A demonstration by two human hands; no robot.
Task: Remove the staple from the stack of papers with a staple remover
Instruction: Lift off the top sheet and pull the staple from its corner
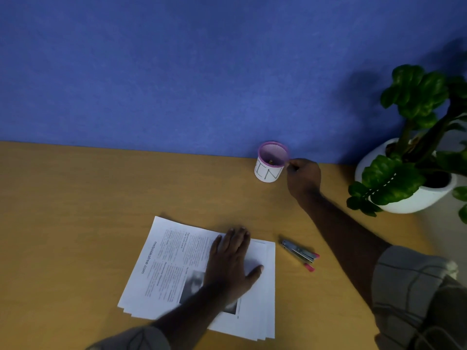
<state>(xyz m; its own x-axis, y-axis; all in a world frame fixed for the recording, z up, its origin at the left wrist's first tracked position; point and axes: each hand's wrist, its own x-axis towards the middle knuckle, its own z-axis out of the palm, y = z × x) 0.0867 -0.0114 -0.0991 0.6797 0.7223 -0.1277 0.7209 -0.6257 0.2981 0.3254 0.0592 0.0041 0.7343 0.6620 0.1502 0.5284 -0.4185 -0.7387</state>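
Observation:
A stack of printed papers [164, 269] lies on the wooden desk, its sheets slightly fanned at the lower edges. My left hand [233, 261] rests flat on it with straight fingers. The staple remover [300, 253], grey metal with pink handle tips, lies on the desk just right of the papers, untouched. My right hand [303, 176] is stretched out to the pink-rimmed mesh cup [270, 164] by the wall, fingertips pinched together at its rim. Whether they hold a staple is too small to tell. A small dark thing lies inside the cup.
The desk [75, 210] ends at a blue wall [177, 72] behind. A potted plant in a white pot [409, 198] stands at the right, its leaves reaching near my right forearm.

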